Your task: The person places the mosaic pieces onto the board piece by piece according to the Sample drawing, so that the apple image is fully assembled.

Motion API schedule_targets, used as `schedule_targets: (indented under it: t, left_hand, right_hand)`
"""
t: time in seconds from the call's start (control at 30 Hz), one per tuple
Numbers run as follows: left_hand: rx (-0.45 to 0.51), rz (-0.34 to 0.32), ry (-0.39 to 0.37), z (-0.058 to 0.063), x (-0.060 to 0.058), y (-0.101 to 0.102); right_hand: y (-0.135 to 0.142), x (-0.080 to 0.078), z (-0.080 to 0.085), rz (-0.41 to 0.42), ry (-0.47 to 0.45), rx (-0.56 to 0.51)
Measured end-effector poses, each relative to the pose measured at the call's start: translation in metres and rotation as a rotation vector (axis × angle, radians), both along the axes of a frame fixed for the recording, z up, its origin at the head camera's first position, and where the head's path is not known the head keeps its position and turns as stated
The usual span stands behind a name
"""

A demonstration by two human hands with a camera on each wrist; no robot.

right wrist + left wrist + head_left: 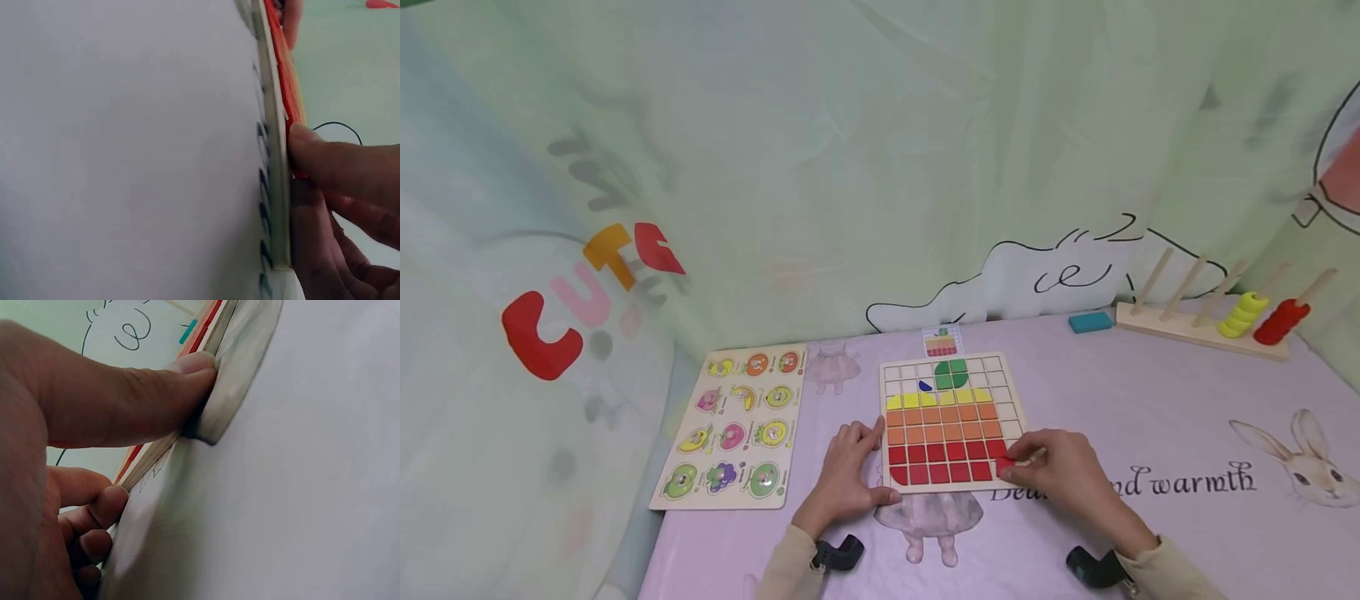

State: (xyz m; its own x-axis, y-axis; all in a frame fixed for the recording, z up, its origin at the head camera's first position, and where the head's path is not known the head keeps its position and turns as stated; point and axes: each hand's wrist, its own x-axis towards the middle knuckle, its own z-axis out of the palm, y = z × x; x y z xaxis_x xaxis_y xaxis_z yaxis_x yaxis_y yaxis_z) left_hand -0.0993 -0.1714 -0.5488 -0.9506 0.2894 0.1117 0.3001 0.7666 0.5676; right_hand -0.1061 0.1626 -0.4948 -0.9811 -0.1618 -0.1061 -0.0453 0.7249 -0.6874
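A wooden grid board (1017,417) lies on the table, filled with rows of red, orange and yellow tiles. Several green tiles (951,375) and one blue piece (925,386) sit in its upper cells. With thumb and fingers at the lower left corner, my left hand (847,471) holds the board; the left wrist view shows the thumb against its edge. My right hand (1060,471) pinches a red tile (1003,465) between thumb and index finger at the lower right cell. That tile is partly covered by the fingers. A small picture card (942,341) lies just beyond the board.
A fruit puzzle board (727,429) lies to the left. At the back right stands a wooden peg stand (1198,328) with yellow rings (1243,314) and red rings (1281,322). A teal block (1090,322) lies beside it. Behind the table hangs a printed curtain (850,167).
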Motion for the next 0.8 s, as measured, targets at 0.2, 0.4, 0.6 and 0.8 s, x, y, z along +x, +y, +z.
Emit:
schedule_targets:
  t: [0.2,0.4,0.6,0.8]
  left_hand:
    - [-0.009,0.005,-0.005,0.001,0.000,0.001]
    - [-0.004,0.005,-0.013,0.002,0.001,0.001]
    - [-0.004,0.003,-0.019,0.004,0.001,0.002]
    - [-0.002,0.002,-0.011,0.004,0.001,0.001]
  right_hand:
    - [-0.004,0.002,-0.001,0.052,0.082,0.018]
    - [-0.004,0.003,-0.003,0.087,0.116,0.040]
    - [-0.007,0.002,-0.003,0.063,0.126,0.004]
    - [-0.015,0.003,-0.006,0.107,0.150,0.041]
